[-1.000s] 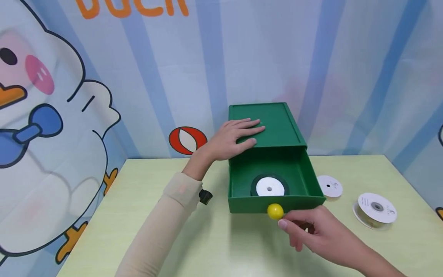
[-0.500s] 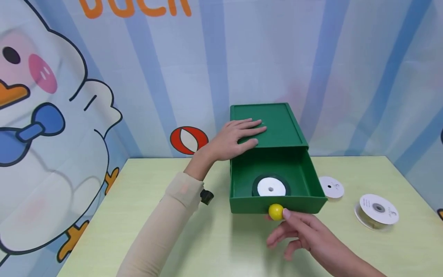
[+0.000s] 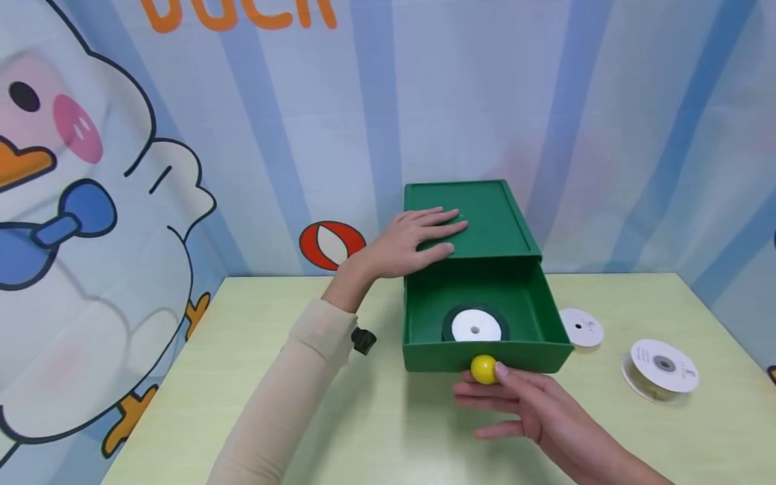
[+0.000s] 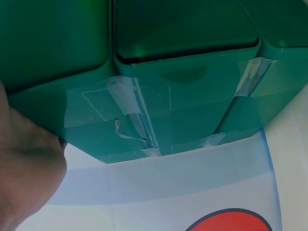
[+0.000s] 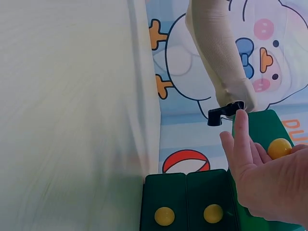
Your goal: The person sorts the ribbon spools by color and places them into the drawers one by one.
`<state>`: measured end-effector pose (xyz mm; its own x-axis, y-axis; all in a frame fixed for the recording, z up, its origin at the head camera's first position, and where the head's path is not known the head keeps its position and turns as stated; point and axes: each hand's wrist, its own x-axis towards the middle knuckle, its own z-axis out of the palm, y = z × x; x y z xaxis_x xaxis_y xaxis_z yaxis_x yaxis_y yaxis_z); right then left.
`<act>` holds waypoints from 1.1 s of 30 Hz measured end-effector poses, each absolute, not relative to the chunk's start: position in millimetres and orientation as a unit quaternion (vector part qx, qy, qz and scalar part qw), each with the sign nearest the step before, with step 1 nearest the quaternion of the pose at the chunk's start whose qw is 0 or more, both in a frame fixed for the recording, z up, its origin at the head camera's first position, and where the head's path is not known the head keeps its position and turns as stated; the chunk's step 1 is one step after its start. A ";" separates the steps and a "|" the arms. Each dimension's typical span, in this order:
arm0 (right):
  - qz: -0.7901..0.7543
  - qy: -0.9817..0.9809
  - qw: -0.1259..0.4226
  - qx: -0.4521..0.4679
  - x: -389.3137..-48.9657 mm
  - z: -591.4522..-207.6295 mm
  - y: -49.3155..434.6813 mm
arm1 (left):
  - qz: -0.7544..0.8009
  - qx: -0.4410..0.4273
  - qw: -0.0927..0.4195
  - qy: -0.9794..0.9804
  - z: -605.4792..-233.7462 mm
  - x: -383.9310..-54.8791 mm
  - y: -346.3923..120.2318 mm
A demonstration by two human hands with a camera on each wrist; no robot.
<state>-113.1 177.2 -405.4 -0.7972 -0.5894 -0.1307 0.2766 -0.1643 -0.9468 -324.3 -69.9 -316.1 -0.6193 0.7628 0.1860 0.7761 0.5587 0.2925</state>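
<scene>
A green drawer box (image 3: 479, 215) stands on the table with its top drawer (image 3: 436, 358) pulled out. Inside the drawer lies a dark-rimmed spool with a white face (image 3: 465, 326). My left hand (image 3: 405, 246) rests flat on top of the box, fingers spread. My right hand (image 3: 533, 404) pinches the round yellow knob (image 3: 483, 370) on the drawer front, thumb at its right side and a fingertip behind it; the other fingers stretch out below. In the right wrist view, the same hand (image 5: 269, 178) is at the yellow knob (image 5: 279, 148).
Two lower drawers with yellow knobs (image 5: 164, 216) show in the right wrist view. Clear tape (image 4: 122, 94) joins the stacked units. Right of the box lie a white-faced spool (image 3: 580, 328) and a ribbon spool (image 3: 661, 370). A cartoon backdrop (image 3: 461, 87) hangs behind the table (image 3: 273, 303).
My right hand has shifted its hold on the knob: the thumb has moved up to its side and the lower fingers have straightened. The left hand and the drawer stay nearly still.
</scene>
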 end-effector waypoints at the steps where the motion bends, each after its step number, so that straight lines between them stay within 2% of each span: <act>1: -0.752 0.578 0.288 -0.135 -113.3 -405.3 176.8 | -0.174 -0.436 0.017 -0.883 -315.6 -324.5 -69.8; 12: -0.752 0.595 0.246 -0.137 -122.1 -399.8 168.6 | -0.164 -0.429 -0.003 -0.888 -312.6 -324.2 -71.5; 33: -0.799 0.557 0.206 -0.100 -151.6 -390.3 155.0 | -0.159 -0.430 -0.013 -0.889 -311.4 -323.4 -70.0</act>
<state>-151.6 155.0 -390.3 -0.8952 -0.4401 -0.0699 0.2180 -0.2957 -0.9301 -323.4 -70.0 -311.4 -0.6301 0.7682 0.1134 0.7597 0.5797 0.2946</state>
